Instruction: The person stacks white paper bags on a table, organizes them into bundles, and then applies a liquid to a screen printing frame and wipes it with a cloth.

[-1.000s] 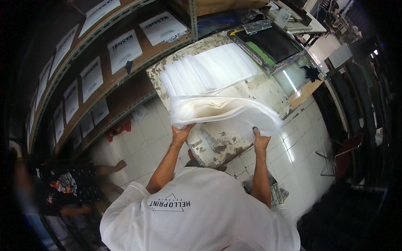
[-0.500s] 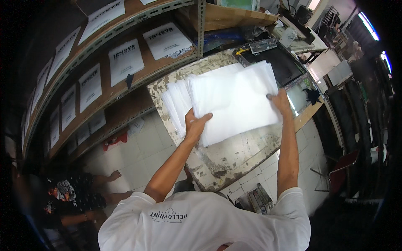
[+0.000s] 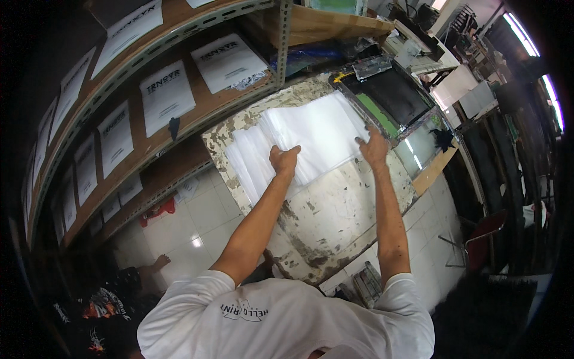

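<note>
A fanned stack of thin, glossy white sheets (image 3: 323, 133) lies low over the paint-flecked worktable (image 3: 323, 233). My left hand (image 3: 285, 160) grips the stack's near edge, thumb on top and the other fingers partly hidden. At the right end, my right hand (image 3: 373, 148) pinches the sheets between thumb and fingers. More loose sheets (image 3: 245, 158) spread out beneath and to the left of my left hand. Just beyond my right hand is a screen-printing frame (image 3: 406, 93) with a dark middle and a green strip.
Shelves (image 3: 206, 119) on the left hold several white printed sheets (image 3: 167, 96). A grey tool (image 3: 372, 67) rests on the frame's far end. A glass pane (image 3: 412, 152) lies to the right, near a red chair (image 3: 484, 236). Another person (image 3: 113, 299) sits low at lower left.
The stack has come down and away from me, toward the tabletop, with both hands still on it. My right hand has shifted left, and more of the frame's green strip shows.
</note>
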A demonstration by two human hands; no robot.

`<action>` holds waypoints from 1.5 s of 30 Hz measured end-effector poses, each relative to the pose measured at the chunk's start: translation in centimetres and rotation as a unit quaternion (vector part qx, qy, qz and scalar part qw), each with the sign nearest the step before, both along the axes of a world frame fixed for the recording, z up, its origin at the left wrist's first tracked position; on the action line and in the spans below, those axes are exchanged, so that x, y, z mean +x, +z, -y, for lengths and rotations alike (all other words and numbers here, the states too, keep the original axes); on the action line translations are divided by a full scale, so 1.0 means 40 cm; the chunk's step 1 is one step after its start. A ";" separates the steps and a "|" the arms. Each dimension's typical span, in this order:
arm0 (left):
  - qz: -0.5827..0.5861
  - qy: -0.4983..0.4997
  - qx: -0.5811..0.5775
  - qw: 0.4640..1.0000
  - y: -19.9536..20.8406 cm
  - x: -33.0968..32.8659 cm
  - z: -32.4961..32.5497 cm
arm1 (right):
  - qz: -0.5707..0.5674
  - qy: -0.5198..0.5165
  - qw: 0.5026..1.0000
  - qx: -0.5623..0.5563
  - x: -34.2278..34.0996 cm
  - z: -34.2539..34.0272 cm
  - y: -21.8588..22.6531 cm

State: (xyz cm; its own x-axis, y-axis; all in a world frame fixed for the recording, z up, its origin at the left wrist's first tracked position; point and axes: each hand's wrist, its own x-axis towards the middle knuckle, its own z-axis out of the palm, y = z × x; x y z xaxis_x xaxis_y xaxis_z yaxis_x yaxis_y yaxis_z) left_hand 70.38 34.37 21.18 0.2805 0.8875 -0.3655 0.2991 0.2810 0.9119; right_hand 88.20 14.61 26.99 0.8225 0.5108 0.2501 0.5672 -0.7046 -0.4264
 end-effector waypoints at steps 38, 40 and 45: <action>-0.266 -0.511 0.473 0.667 0.124 -0.078 -0.029 | -0.125 -0.036 0.970 -0.207 -0.160 -0.051 -0.174; -0.235 -0.504 0.484 0.676 0.109 -0.085 -0.028 | -0.124 -0.041 0.970 -0.204 -0.161 -0.046 -0.176; -0.166 -0.469 0.512 0.700 0.078 -0.053 -0.046 | -0.118 -0.086 0.959 -0.241 -0.186 -0.051 -0.167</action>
